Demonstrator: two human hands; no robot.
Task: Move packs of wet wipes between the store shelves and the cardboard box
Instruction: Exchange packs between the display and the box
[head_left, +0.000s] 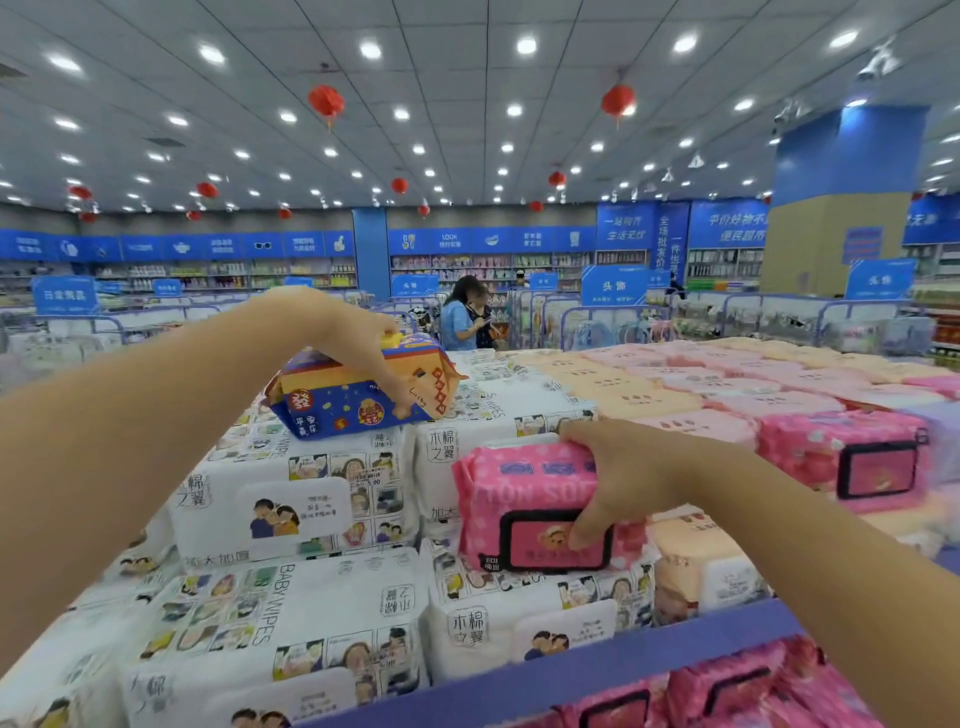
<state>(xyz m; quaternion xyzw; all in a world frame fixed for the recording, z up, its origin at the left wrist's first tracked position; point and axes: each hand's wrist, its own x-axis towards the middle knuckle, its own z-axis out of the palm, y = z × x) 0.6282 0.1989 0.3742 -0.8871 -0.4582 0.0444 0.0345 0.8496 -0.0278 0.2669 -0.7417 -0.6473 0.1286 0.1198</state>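
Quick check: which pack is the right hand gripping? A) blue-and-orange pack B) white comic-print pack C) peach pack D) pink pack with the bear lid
D: the right hand curls its fingers round the pink pack.

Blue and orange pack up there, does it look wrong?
Yes. The blue and orange pack sits tilted on the white packs, the only one like it, gripped by the left hand. The right hand grips a pink pack.
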